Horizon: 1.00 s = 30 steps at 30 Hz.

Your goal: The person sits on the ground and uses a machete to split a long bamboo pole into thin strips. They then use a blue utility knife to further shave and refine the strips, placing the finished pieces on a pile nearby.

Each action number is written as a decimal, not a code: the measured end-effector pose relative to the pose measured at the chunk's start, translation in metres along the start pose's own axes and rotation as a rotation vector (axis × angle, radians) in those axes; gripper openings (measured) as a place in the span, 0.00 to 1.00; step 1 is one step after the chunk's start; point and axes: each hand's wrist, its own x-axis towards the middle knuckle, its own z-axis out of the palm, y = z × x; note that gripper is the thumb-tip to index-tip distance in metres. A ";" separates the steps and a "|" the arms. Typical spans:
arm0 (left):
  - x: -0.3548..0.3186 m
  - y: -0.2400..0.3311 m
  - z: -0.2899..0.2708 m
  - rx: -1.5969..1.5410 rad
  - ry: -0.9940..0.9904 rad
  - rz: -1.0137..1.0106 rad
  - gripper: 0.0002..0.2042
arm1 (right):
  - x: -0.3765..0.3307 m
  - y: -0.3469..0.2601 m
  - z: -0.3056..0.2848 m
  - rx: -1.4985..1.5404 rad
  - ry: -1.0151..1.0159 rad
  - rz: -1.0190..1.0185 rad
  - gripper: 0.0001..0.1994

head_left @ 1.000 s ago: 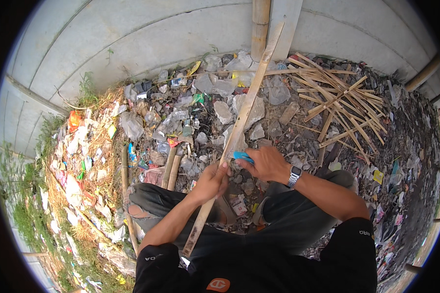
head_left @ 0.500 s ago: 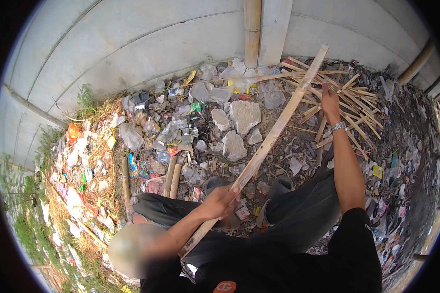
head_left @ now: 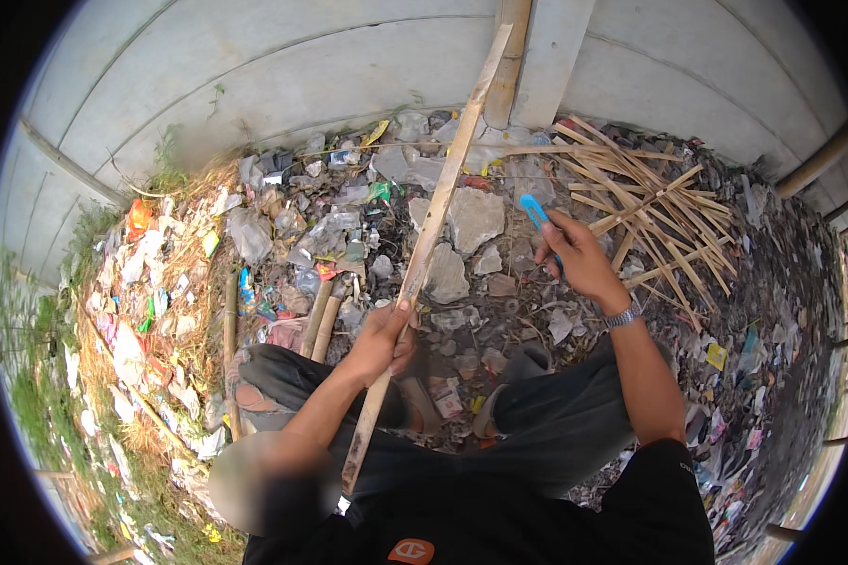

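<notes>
My left hand (head_left: 383, 341) is closed around a long, flat split-bamboo strip (head_left: 450, 176). The strip slants upward from my lap, its far end in front of the concrete wall. My right hand (head_left: 584, 259), with a metal watch on the wrist, grips a bright blue utility knife (head_left: 533, 209); its blade cannot be made out. The knife is to the right of the strip, apart from it. Beyond my right hand lies a loose pile of thin bamboo strips (head_left: 664, 202).
Broken concrete chunks (head_left: 476, 221) lie among plastic litter in front of me. Bamboo pieces (head_left: 320, 325) rest by my left knee. A concrete wall (head_left: 349, 71) with an upright bamboo pole (head_left: 507, 66) closes off the far side. Dry grass and litter cover the left.
The bamboo strip has swung left and stands steeper. My right hand has come away from the strip pile, nearer and to the left, bringing the blue utility knife into plain view.
</notes>
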 end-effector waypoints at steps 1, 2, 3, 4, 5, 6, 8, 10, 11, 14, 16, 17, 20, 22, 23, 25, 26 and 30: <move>0.001 0.000 0.000 -0.004 -0.004 -0.004 0.19 | 0.001 0.000 -0.002 0.072 -0.032 0.023 0.23; 0.002 -0.001 0.000 -0.008 -0.008 -0.009 0.19 | 0.000 0.001 -0.002 0.147 -0.071 0.018 0.24; 0.003 -0.002 0.001 -0.001 -0.009 -0.012 0.19 | -0.001 0.002 -0.003 0.222 -0.109 0.011 0.24; 0.004 -0.004 0.002 0.005 -0.006 -0.014 0.19 | -0.001 0.003 -0.003 0.297 -0.152 0.004 0.25; 0.005 -0.004 0.002 0.012 -0.004 -0.017 0.19 | -0.002 0.003 -0.002 0.326 -0.173 -0.011 0.26; 0.006 -0.004 0.002 0.015 -0.013 -0.015 0.18 | -0.004 0.001 -0.001 0.354 -0.196 -0.026 0.27; 0.006 -0.006 0.002 0.014 -0.031 -0.016 0.18 | -0.005 0.001 0.002 0.410 -0.219 -0.045 0.30; 0.005 -0.004 0.004 0.034 -0.020 -0.035 0.18 | -0.005 0.002 0.004 0.470 -0.220 -0.060 0.32; 0.004 -0.003 0.005 0.045 -0.015 -0.045 0.18 | -0.005 0.004 0.005 0.493 -0.228 -0.059 0.32; 0.004 -0.002 0.005 0.041 0.000 -0.061 0.18 | -0.001 0.012 0.008 0.546 -0.252 -0.054 0.31; 0.005 -0.003 0.004 0.032 -0.006 -0.051 0.18 | -0.001 0.014 0.012 0.559 -0.262 -0.038 0.30; 0.005 -0.004 0.003 0.027 -0.011 -0.046 0.18 | 0.000 0.013 0.014 0.557 -0.263 -0.029 0.30; 0.005 -0.004 0.002 0.025 -0.012 -0.032 0.19 | 0.000 0.013 0.017 0.557 -0.272 -0.016 0.29; 0.005 -0.004 0.002 0.021 -0.013 -0.032 0.19 | 0.000 0.011 0.018 0.563 -0.289 -0.027 0.29; 0.004 -0.004 0.002 0.019 -0.013 -0.031 0.19 | -0.001 0.010 0.017 0.520 -0.291 -0.030 0.28; 0.003 -0.003 0.002 0.019 -0.008 -0.027 0.19 | -0.002 0.007 0.015 0.434 -0.297 -0.038 0.27; 0.003 -0.003 0.002 0.019 -0.005 -0.024 0.19 | -0.002 0.005 0.017 0.249 -0.271 -0.086 0.26; 0.003 -0.002 0.002 0.021 -0.002 -0.024 0.19 | -0.006 0.013 0.039 -0.283 -0.215 -0.289 0.23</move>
